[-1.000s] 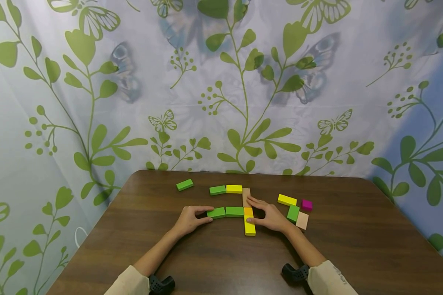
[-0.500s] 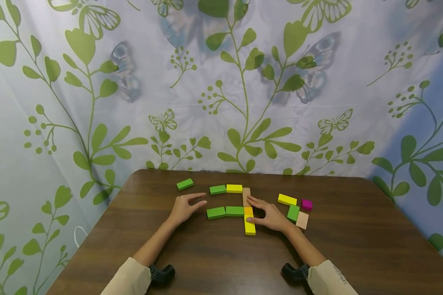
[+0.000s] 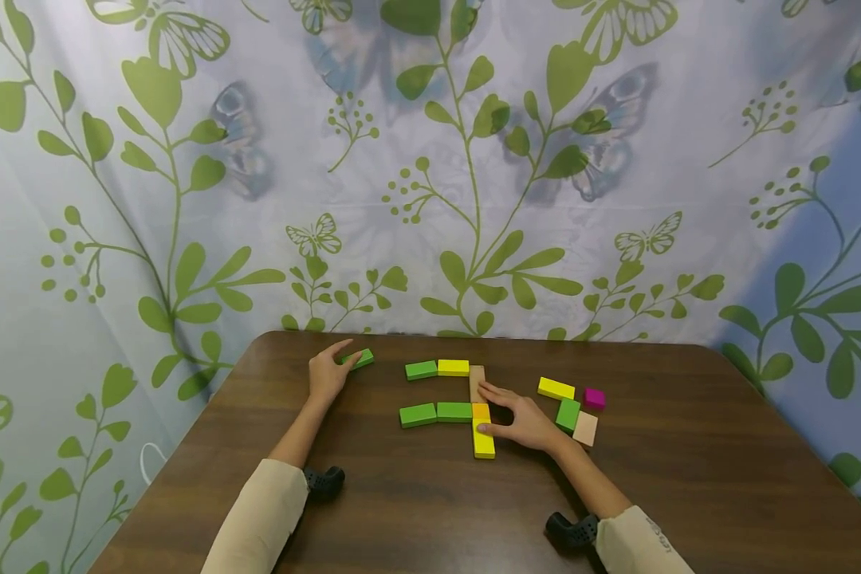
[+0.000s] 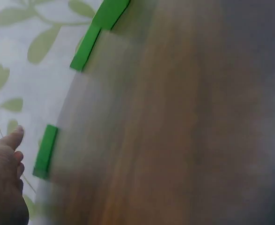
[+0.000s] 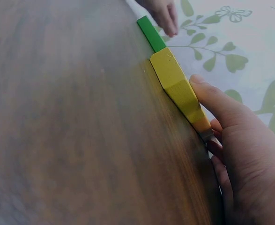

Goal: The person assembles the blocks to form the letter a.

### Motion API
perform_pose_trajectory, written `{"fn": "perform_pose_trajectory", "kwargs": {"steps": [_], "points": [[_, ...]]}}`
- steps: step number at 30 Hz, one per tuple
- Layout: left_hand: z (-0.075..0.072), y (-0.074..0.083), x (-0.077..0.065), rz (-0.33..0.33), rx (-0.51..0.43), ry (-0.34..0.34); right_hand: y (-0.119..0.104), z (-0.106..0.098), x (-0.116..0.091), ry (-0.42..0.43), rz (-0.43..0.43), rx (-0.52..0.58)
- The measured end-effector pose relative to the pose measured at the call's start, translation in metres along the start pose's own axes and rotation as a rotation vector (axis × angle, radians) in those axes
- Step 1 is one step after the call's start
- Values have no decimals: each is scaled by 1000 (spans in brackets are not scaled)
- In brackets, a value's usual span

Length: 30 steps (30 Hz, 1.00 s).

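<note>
At the far left of the table, my left hand (image 3: 328,375) reaches a lone green wooden block (image 3: 362,359), thumb and fingers spread around its near end in the head view. In the left wrist view, the fingers and thumb show beside that block. My right hand (image 3: 524,418) stays by the joined blocks at centre. Its thumb touches the yellow block (image 3: 484,442), and its fingertips lie against the natural wood block (image 3: 477,383). An orange block (image 3: 481,411) sits between those two. Two green blocks, the inner one (image 3: 454,411) and the outer one (image 3: 418,414), extend leftward from it.
A yellow block (image 3: 453,367) and a green block (image 3: 421,370) form a second row farther back. Right of my right hand lie another yellow block (image 3: 556,388), a magenta block (image 3: 594,398), a green block (image 3: 568,415) and a pale wood block (image 3: 585,429). A patterned cloth (image 3: 373,263) hangs behind the table.
My left hand has let go of the outer green block of the near row and moved left and away from me to the lone green block. My right hand has stayed in place.
</note>
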<state>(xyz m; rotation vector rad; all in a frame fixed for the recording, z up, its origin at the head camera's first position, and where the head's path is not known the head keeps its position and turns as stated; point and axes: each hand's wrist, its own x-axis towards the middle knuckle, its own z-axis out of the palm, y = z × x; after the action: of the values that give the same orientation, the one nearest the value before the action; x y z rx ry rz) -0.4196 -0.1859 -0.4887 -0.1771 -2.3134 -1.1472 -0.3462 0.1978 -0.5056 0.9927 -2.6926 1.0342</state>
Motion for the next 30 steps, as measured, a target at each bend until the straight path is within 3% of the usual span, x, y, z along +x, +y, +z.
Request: {"fn": "perform_pose_trajectory", "kwargs": {"steps": [4,7,14,24,30], "points": [[-1,-12,-1,-93,42,-77,-1,0,1,-10,-6,13],[-2,-14,-3,-114,66,-134,-1,0,2,-11,-8,17],[-9,-11,-12,-42,55,-150,-1,0,4,-8,-17,9],[-24,10,-48,-10,4,-128,-1,2,3,-12,-7,15],[-26,21,-63,44,23,-176,-1,0,1,-5,-13,17]]}}
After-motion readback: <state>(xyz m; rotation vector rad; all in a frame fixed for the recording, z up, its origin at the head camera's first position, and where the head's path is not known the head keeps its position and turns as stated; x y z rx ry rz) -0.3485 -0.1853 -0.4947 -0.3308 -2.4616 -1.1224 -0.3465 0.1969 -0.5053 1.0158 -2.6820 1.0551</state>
